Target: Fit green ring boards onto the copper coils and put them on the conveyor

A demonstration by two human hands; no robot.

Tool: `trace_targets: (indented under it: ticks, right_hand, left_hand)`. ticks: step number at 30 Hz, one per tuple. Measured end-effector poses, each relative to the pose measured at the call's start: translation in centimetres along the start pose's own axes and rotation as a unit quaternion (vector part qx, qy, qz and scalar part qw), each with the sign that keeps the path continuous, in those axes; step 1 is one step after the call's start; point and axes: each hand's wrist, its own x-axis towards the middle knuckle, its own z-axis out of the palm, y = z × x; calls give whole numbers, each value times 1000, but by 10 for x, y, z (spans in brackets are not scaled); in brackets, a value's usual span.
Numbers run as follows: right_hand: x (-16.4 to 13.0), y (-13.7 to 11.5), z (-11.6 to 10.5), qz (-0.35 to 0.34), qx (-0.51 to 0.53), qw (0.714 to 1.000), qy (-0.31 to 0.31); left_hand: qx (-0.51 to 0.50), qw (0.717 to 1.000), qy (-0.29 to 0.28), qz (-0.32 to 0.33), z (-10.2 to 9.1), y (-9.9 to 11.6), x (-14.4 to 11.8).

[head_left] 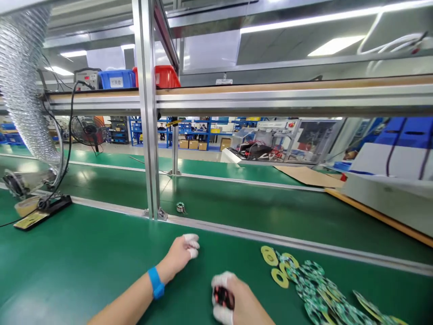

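My left hand [181, 253] rests on the green bench mat [84, 266] with its fingers curled, white finger cots on the tips and a blue wrist strap [156, 282] on the wrist; nothing shows in it. My right hand [230, 300], also in finger cots, is closed around a small dark red and black part [223, 297] near the bottom edge. To its right lies a pile of green and yellow ring-shaped boards [311, 282]. A small round coil part [181, 207] sits on the conveyor belt beyond the metal rail.
An aluminium upright [149, 135] stands ahead of my left hand. A soldering iron stand [40, 210] and silver exhaust duct [23, 90] are at far left. White boxes [382, 189] and cardboard sit at right. Blue and red bins [135, 77] are on the overhead shelf.
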Motion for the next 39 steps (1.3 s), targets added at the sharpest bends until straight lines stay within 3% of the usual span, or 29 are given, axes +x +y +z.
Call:
trace_targets:
  ticks: [2, 6, 10, 13, 18, 22, 26, 31, 35, 39]
  right_hand:
    - [8, 6, -4, 70, 128, 988, 55]
    - [7, 8, -9, 126, 220, 967, 16]
    - [3, 9, -11, 166, 247, 954, -36]
    - [2, 9, -18, 169, 226, 959, -26]
    - [1, -11, -29, 55, 53, 997, 24]
    - [-2, -21, -24, -37, -58, 997, 30]
    - [-8, -16, -21, -141, -167, 975, 39]
    - [-18, -25, -18, -275, -283, 919, 3]
    - [-22, -37, -5, -283, -322, 901, -62]
    - [-24, -44, -5, -279, -280, 916, -66]
  left_hand:
    - [-22, 997, -76, 4, 4, 1, -25]
    - [-28, 984, -171, 39, 0, 9, -49]
    - [16, 986, -153, 57, 7, 15, -54]
    - [31, 989, -129, 68, 15, 18, -56]
    - [-26, 980, -164, 111, 14, 22, -58]
    - [-16, 979, -175, 104, 10, 20, -57]
    - [78, 967, -192, 149, 5, 20, -55]
    - [127, 943, -218, 218, -5, 26, -52]
    - [136, 938, -230, 222, -9, 25, -49]
    - [112, 940, -244, 208, -9, 24, -51]
